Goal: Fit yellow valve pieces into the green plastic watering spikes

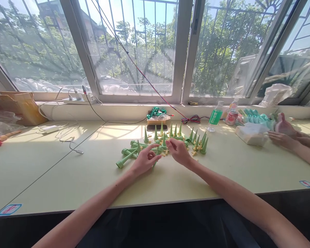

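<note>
A green spike (158, 151) sits between the thumb and index finger of the left hand (144, 161), its narrow end showing below the thumb; these fingers curve around it in a loose pinch. The right hand (181, 152) has its fingers bunched with the tips pressed together, just beside that spike; whether they grip a small piece is too small to tell. Both forearms reach in from the near edge and slant toward each other, the left hand with its back up, the right wrist bent inward, both just above the surface (113, 187). Beyond and around the fingers, more green cones (203, 146) stand points up, green tubes with ribbed ends (124, 162) lie near the left hand, and small yellow pieces (194, 153) are scattered among them. Behind these are a dark phone (156, 127) and a small box (156, 122) with green cord (157, 113). Farther right stand a bottle (215, 117) and a can (231, 118), near a co-worker's hand (282, 139) beside a white packet (250, 133).
</note>
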`<state>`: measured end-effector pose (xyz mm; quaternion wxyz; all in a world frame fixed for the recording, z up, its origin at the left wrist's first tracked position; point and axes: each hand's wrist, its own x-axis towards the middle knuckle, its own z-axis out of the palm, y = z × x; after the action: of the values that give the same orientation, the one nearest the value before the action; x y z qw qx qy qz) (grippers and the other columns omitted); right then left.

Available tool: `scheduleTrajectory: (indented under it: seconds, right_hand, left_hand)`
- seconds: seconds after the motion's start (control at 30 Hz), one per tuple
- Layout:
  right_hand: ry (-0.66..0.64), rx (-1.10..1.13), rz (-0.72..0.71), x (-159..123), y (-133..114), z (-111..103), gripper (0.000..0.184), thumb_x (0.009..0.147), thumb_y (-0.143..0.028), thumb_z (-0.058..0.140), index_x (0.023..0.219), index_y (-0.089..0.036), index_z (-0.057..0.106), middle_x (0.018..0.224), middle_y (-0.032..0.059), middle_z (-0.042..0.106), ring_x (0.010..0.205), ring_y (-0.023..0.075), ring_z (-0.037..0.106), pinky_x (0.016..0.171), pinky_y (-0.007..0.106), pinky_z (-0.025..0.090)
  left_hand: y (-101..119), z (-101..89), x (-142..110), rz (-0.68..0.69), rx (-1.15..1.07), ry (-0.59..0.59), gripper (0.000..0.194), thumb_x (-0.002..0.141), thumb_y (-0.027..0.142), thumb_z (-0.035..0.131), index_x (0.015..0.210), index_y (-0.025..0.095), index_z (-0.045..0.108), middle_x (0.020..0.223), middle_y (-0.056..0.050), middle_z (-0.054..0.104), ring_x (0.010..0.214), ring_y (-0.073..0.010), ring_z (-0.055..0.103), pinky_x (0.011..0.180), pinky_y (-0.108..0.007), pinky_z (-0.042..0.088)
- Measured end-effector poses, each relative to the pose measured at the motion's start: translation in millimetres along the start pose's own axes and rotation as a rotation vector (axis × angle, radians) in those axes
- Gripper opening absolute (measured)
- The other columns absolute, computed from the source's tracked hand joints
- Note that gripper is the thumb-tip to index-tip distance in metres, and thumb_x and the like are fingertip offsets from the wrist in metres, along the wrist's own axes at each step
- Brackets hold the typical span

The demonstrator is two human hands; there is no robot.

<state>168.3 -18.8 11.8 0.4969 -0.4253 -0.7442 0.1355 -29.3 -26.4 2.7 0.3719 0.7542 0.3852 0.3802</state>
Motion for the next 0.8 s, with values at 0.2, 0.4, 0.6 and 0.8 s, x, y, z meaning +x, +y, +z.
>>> scheduleTrajectory:
  seconds: [0.2,0.4,0.6,0.8]
  right_hand:
    - [-0.199,-0.231,-0.049,18,2,-29,0.029,0.094,-0.031,0.048,0.068,-0.019,0.053,0.054,-0.0035,0.047,0.05,0.0106,0.037,0.053,0.025,0.027]
    - [-0.311,-0.4,-0.016,26,8,-56,0.021,0.091,-0.02,0.051,0.073,-0.017,0.061,0.056,-0.0005,0.052,0.054,0.012,0.043,0.054,0.024,0.027]
    - [-0.492,-0.632,0.082,23,11,-76,0.018,0.087,-0.011,0.056,0.071,-0.017,0.064,0.07,0.0055,0.062,0.063,0.0143,0.051,0.053,0.025,0.027]
    - [-0.606,-0.783,0.189,17,18,-82,0.021,0.08,-0.001,0.054,0.073,-0.018,0.064,0.071,0.0047,0.061,0.053,0.0122,0.044,0.049,0.026,0.024]
  left_hand:
    - [-8,3.4,0,0.095,0.234,0.096,0.034,0.082,0.036,0.068,0.11,0.017,0.064,0.054,0.004,0.054,0.046,-0.0111,0.042,0.053,-0.024,0.032]
    - [-18,3.1,3,0.114,0.34,0.169,0.019,0.083,0.036,0.066,0.087,0.018,0.068,0.053,0.002,0.053,0.049,-0.0137,0.044,0.057,-0.026,0.033]
    - [-19,4.3,3,0.1,0.384,0.226,0.02,0.084,0.036,0.064,0.077,0.017,0.064,0.052,0.003,0.05,0.048,-0.0124,0.042,0.056,-0.025,0.03]
    - [-20,4.0,5,0.08,0.443,0.272,0.025,0.086,0.036,0.063,0.07,0.018,0.058,0.051,0.004,0.048,0.047,-0.0111,0.04,0.056,-0.025,0.03]
